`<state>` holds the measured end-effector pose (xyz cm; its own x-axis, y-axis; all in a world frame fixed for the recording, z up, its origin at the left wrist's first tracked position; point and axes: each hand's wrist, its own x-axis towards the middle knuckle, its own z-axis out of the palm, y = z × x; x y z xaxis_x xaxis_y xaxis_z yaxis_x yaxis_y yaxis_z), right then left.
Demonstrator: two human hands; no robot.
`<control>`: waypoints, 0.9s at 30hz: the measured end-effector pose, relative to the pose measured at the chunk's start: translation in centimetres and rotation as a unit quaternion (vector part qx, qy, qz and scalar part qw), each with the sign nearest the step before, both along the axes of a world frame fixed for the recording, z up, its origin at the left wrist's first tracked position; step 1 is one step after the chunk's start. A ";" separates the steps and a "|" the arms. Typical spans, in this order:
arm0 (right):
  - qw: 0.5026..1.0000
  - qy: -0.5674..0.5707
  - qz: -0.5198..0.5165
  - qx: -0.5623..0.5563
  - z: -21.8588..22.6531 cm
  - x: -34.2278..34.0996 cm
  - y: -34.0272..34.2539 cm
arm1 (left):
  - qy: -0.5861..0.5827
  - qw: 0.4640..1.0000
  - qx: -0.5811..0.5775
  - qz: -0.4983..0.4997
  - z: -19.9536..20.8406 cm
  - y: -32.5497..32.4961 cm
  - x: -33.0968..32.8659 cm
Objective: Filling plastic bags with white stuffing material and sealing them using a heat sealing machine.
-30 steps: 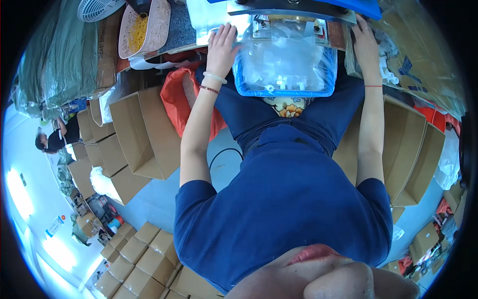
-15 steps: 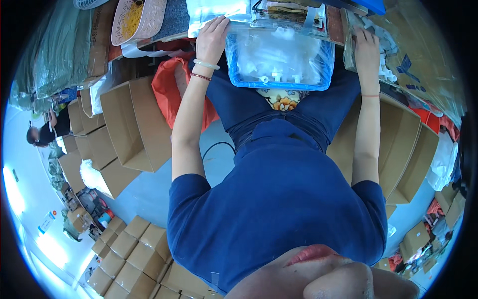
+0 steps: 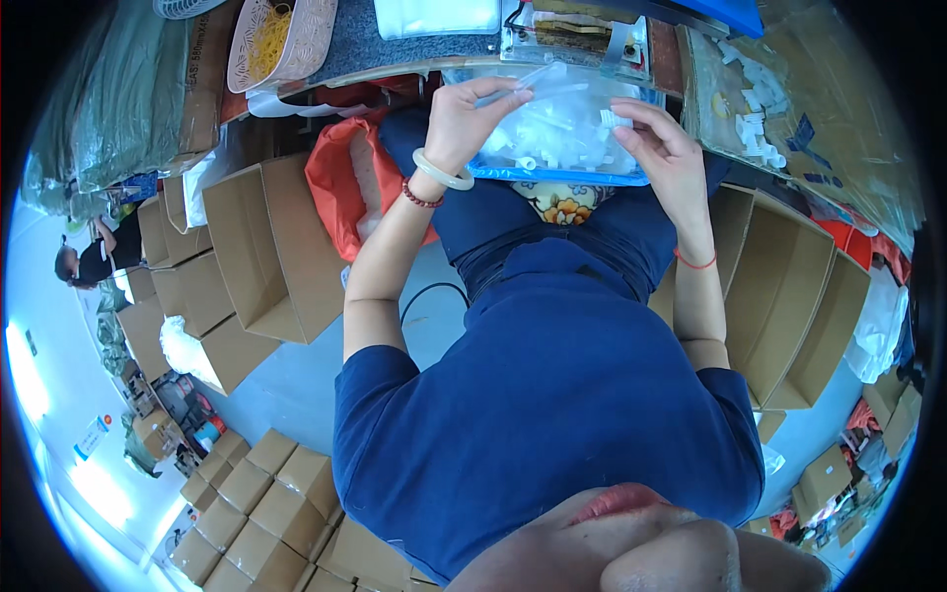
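Note:
My left hand (image 3: 462,123) pinches a small clear plastic bag (image 3: 552,84) by its near end, above a blue basket (image 3: 592,180) on my lap. My right hand (image 3: 669,158) faces it from the other side, thumb and fingers closed on a white plastic fitting (image 3: 613,118) with a ribbed end. A gap remains between the fitting and the bag. Below both hands, the basket holds clear bags with white fittings (image 3: 562,138) in them. A stack of flat clear bags (image 3: 434,20) lies on the worktable, beyond my left hand.
An open carton with loose white fittings (image 3: 755,128) stands to the right. A metal fixture (image 3: 572,35) sits at the table edge. Left are a basket of yellow rubber bands (image 3: 268,49), a red bag (image 3: 335,187) and open cartons (image 3: 247,247). Another person (image 3: 99,257) is far left.
My left hand has come back from the stack with a clear bag. My right hand has left the carton and moved left over the blue basket, holding a white fitting.

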<state>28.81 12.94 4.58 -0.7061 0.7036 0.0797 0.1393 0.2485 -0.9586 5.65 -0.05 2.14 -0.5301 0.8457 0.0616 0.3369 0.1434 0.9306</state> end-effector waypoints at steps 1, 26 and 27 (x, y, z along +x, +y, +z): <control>1.000 0.015 0.000 -0.017 0.7 -0.5 0.2 | -0.008 1.000 -0.017 -0.015 0.4 0.3 0.2; 0.887 -0.149 -0.216 0.380 -0.6 0.4 7.5 | -0.589 0.802 0.003 -0.098 -4.7 7.1 -0.4; 0.852 -0.185 -0.246 0.423 -2.7 1.2 10.6 | -0.582 0.808 0.009 -0.096 -5.4 7.1 -0.2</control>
<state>30.02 23.52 1.83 -0.4286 0.7229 0.5420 0.6809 0.6527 -0.3322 5.44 7.08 -3.22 -0.0967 0.9238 -0.3706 -0.7526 0.1758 0.6345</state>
